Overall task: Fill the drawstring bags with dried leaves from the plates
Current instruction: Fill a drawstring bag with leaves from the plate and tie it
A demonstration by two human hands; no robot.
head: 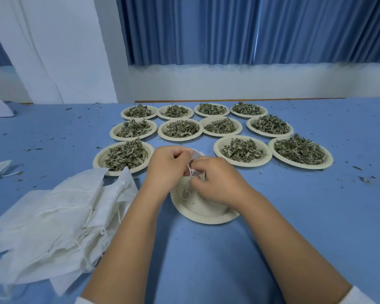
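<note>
Blue pleated curtains [250,29] are hanging above a white wall [250,82]; a blue-covered table [294,216] is stretching near.

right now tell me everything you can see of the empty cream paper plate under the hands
The empty cream paper plate is round, with an embossed rim and shallow, nearly bare well. It lies flat on the blue tablecloth, nearest the person. The left hand and right hand, pinching a small white drawstring bag, cover its far edge; the bag's cord loop dangles over it, contact unclear.

Blue curtains [250,29] hang behind the blue tabletop [316,216], beside a white pillar [75,51].
</note>
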